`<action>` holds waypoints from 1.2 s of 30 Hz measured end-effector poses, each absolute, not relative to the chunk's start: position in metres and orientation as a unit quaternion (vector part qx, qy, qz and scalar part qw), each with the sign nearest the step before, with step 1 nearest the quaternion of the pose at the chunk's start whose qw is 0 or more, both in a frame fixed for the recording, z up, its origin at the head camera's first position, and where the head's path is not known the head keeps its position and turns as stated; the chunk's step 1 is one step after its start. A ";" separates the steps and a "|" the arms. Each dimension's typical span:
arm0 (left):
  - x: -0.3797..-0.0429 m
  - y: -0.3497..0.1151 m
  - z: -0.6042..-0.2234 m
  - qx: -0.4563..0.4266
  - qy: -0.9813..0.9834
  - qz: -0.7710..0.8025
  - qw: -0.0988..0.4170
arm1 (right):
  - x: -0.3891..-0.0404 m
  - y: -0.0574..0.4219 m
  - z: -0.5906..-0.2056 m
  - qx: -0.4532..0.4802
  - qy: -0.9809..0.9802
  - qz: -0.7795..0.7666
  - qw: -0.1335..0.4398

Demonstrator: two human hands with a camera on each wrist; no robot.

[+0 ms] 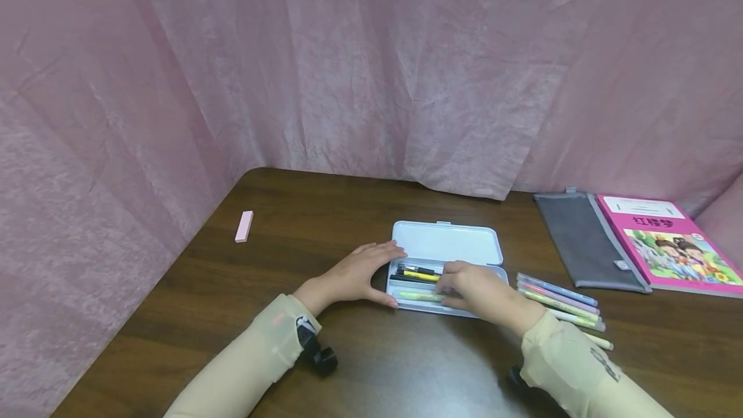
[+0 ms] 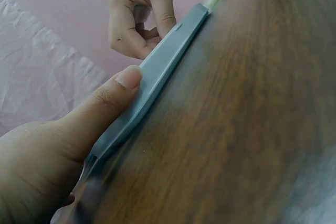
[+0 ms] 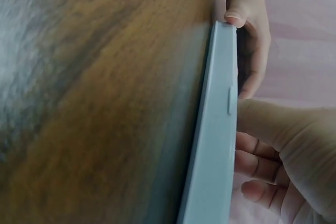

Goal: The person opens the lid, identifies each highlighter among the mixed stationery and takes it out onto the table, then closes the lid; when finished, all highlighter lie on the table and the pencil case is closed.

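Note:
A light blue pencil case [image 1: 447, 244] lies with its lid folded back on the table. My left hand [image 1: 360, 274] holds its left end, thumb [image 2: 128, 78] on the front wall and fingers spread toward the back corner. Inside are a yellow pen [image 1: 420, 275] and black pens. My right hand [image 1: 478, 289] reaches into the case with bent fingers and pinches a yellow-green marker [image 1: 419, 297] lying along the front. In the right wrist view, the case's front wall [image 3: 218, 119] hides the pens and my right fingertips.
Several pastel markers [image 1: 560, 302] lie right of the case, partly under my right forearm. Further right are a grey pouch [image 1: 589, 240] and a pink book [image 1: 676, 244]. A small pink block [image 1: 244, 226] lies far left. A pink curtain [image 1: 348, 69] hangs behind the table.

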State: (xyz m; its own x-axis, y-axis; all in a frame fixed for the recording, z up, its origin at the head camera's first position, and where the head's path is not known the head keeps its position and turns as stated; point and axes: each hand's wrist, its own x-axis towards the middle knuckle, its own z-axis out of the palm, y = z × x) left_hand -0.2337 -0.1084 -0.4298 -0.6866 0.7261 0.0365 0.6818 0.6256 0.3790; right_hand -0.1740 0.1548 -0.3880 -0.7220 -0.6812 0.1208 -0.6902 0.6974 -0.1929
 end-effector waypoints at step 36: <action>-0.234 -0.109 -0.433 0.395 0.898 0.189 0.050 | -0.168 0.156 -0.378 0.345 -0.932 0.101 0.049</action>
